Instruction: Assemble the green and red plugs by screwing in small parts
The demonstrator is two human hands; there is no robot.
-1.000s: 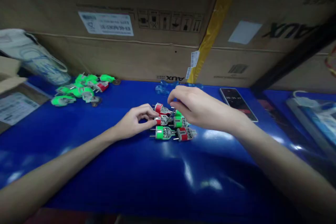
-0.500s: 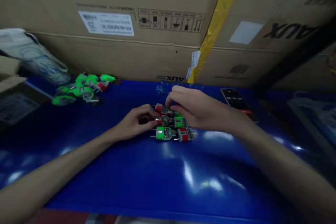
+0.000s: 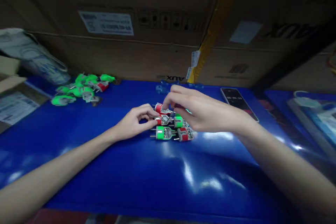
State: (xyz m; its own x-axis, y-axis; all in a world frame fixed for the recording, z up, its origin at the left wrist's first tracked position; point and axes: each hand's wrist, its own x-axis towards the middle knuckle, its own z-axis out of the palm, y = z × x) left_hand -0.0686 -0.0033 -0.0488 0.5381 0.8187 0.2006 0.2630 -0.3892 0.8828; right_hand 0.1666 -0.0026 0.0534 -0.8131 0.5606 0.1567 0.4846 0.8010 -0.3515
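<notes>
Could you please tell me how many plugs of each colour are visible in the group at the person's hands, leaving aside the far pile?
Red plugs: 3
Green plugs: 3, one mostly hidden by the right hand
Total: 6

Dim cardboard boxes (image 3: 118, 56) behind, white glare (several patches) on the blue tabletop (image 3: 118, 175)

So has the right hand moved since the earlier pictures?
Yes, a little: the right hand has shifted left, away from the phone, which stays put.
</notes>
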